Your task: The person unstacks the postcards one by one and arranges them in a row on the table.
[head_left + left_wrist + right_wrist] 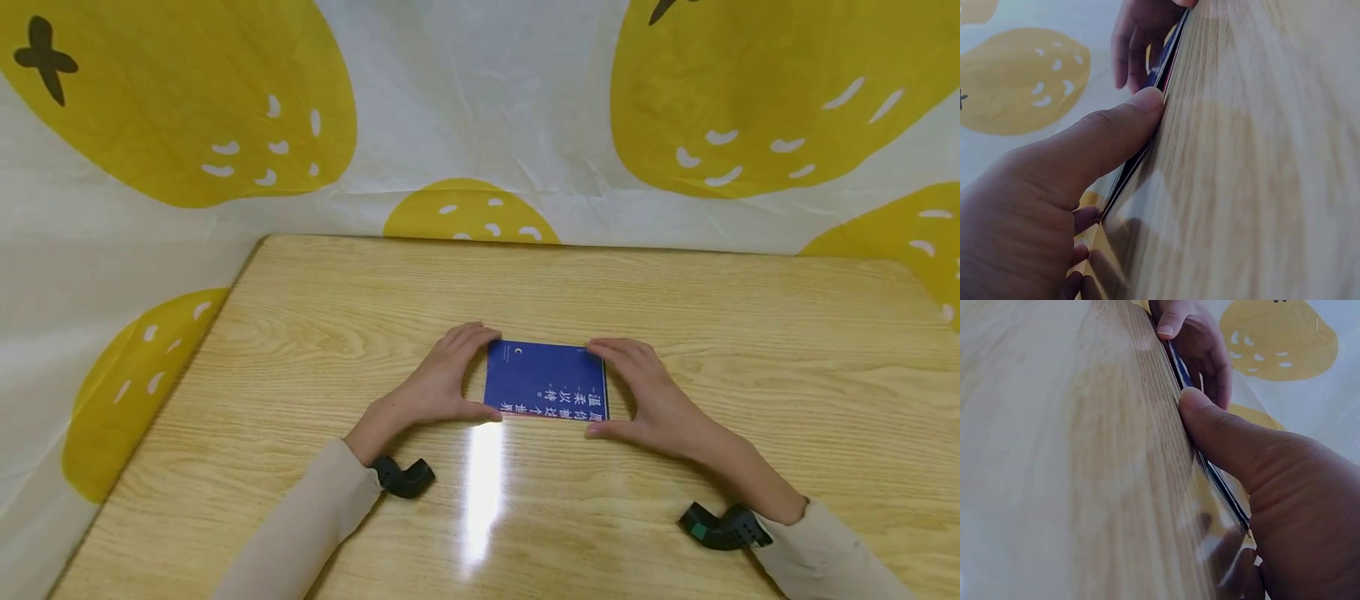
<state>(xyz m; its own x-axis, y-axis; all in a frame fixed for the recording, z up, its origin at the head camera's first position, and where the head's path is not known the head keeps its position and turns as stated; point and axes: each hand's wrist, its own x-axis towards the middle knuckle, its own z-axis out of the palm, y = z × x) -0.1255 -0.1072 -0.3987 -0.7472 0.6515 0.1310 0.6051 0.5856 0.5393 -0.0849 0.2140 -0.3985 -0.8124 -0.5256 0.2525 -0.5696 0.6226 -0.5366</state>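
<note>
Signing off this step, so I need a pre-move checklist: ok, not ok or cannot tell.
1. Left hand gripping near and far edges of the blue printed item: ok.
2. Right hand gripping the same two edges: ok.
3. Lettering upright in the head view: not ok, upside down.
4. Item's whole underside touching the table: cannot tell.
5. Black wrist devices clear of the item: ok.

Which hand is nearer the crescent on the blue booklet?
Left. The left hand grips the booklet at the end bearing the crescent; the right hand grips the opposite end.
</note>
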